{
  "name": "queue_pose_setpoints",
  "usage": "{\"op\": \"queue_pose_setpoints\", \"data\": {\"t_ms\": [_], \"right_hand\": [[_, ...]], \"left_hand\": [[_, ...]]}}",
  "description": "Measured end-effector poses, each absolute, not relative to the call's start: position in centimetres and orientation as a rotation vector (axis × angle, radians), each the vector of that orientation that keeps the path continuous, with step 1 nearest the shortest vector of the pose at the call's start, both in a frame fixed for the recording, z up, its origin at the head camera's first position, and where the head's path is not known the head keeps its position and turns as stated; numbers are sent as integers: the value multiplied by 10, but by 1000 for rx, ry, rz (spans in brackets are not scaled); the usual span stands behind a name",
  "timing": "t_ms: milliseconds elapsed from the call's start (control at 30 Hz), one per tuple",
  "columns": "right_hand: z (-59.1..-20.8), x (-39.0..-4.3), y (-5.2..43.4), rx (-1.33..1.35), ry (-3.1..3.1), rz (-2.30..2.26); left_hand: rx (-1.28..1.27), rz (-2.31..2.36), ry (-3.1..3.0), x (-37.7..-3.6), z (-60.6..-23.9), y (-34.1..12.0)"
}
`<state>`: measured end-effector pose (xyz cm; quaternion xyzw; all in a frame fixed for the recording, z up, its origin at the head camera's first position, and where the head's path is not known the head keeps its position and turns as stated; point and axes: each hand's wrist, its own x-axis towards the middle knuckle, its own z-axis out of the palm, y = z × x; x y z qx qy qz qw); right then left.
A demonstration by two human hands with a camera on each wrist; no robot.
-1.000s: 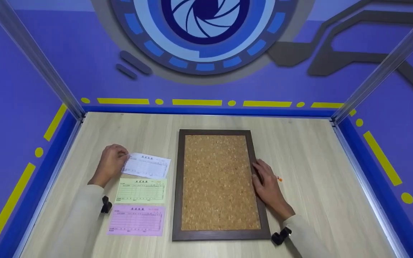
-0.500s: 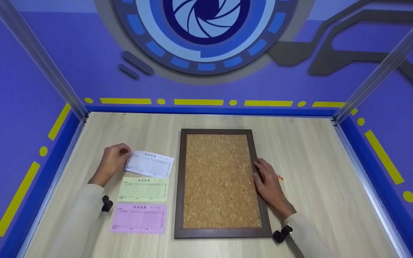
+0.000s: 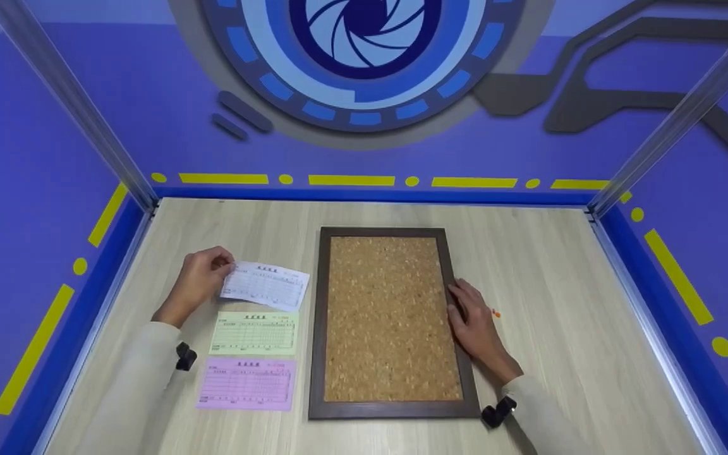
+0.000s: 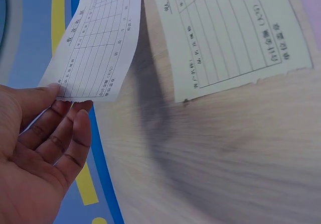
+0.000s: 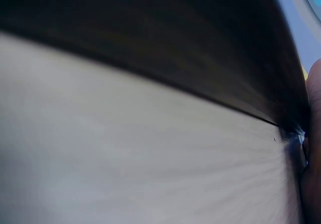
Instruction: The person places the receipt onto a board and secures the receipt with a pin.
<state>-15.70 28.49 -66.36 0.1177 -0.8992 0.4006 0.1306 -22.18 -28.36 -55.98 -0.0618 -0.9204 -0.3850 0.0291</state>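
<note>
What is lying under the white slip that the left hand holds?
Only bare wooden table and the slip's shadow. The white slip, pinched by the left hand, is lifted; the green slip lies beside it, not underneath.

We see a thin white paper slip [image 3: 266, 285], printed with a ruled table, above matt green [image 3: 254, 333] and pink [image 3: 247, 383] paper forms. The board [image 3: 391, 319] has a rough, speckled cork face in a smooth dark wooden frame [image 3: 318, 328]. The tabletop [image 3: 547, 265] looks like pale, matt wood-grain laminate.
</note>
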Motion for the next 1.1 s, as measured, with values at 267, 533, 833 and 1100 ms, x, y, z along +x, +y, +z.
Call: {"op": "queue_pose_setpoints", "data": {"t_ms": [267, 533, 833, 1100], "right_hand": [[-666, -158, 285, 366, -2590, 1136], [-665, -157, 286, 346, -2613, 1182], [-663, -156, 285, 323, -2630, 1181], [-662, -156, 284, 312, -2647, 1194]], "left_hand": [[-222, -1169, -2823, -223, -550, -283], [-252, -1172, -2815, -221, -541, -281], [-282, -1183, -2791, -219, -534, -279], [-267, -1231, -2781, -217, -526, -279]]}}
